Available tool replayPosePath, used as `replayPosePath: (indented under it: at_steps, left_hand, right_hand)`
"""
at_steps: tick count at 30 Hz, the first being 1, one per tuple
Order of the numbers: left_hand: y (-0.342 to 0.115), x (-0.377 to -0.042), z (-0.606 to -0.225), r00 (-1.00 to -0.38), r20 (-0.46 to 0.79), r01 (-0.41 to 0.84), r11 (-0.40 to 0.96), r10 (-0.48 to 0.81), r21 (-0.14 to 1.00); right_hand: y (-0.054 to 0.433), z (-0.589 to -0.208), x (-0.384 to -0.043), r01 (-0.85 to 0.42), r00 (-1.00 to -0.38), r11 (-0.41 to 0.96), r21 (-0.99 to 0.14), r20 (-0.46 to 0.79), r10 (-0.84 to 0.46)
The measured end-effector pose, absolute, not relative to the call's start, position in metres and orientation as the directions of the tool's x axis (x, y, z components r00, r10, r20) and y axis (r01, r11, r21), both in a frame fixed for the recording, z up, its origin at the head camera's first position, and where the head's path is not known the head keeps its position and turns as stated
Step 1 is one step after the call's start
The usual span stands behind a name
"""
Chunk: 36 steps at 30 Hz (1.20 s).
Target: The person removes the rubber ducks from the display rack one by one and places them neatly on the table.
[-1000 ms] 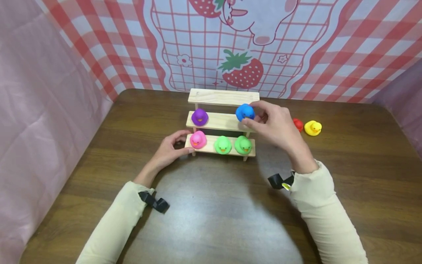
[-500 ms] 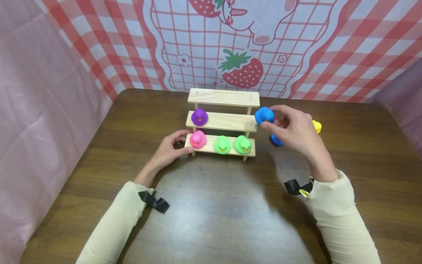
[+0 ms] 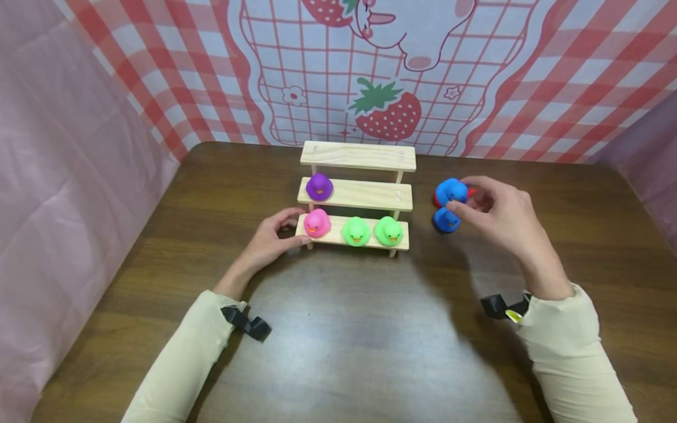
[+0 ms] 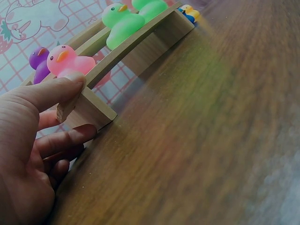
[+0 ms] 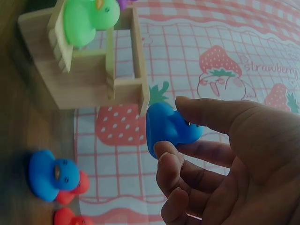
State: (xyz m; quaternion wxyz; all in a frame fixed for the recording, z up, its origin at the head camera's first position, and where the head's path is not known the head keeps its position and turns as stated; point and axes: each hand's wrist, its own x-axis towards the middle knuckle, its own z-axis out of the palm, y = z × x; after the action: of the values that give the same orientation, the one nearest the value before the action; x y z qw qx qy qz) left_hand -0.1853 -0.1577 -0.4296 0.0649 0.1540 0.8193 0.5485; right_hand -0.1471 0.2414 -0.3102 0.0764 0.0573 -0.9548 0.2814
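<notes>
Right of centre in the head view, one right hand (image 3: 502, 218) is pinching a blue duck (image 3: 449, 191) between thumb and fingers, the grip narrow around it, and is holding it above the wooden table (image 3: 328, 329). Across the right wrist view, that duck's flat base is facing left and its head is pointing right, its base-to-head axis running roughly level; the beak is too dim for its aim to be told. A second blue duck (image 5: 44, 176) is sitting at lower left there, with two red ducks (image 5: 68, 217) showing near it. At mid-frame in the head view, one three-tier stand (image 3: 365, 195) is carrying four ducks: one purple duck (image 3: 319, 186), one pink duck (image 3: 317, 223) and two green ducks (image 3: 357, 231). One left hand (image 3: 268, 239) is gripping the bottom tier's left end. One yellow duck (image 4: 191, 10) is showing at upper right in the left wrist view.
</notes>
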Motion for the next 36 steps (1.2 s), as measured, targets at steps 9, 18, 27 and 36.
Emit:
replayPosePath:
  at_steps: [9, 18, 27, 36]
  left_hand:
    - [-0.157, -0.185, -0.428, -0.943, 0.076, 0.193, 0.345, 0.325, 0.919]
    - [-0.156, -0.184, -0.427, -0.946, 0.073, 0.185, 0.34, 0.316, 0.922]
    - [-0.157, -0.184, -0.429, -0.948, 0.073, 0.187, 0.356, 0.31, 0.916]
    - [-0.157, -0.184, -0.429, -0.948, 0.072, 0.189, 0.367, 0.31, 0.911]
  right_hand:
    - [0.265, -0.317, -0.146, -0.133, -0.984, 0.844, -0.519, 0.174, -0.048]
    - [0.286, -0.326, -0.144, -0.114, -0.989, 0.861, -0.495, 0.143, -0.049]
    - [0.3, -0.339, -0.144, -0.067, -0.998, 0.868, -0.493, 0.049, -0.049]
    - [0.308, -0.355, -0.147, -0.029, -0.998, 0.87, -0.493, -0.04, -0.056]
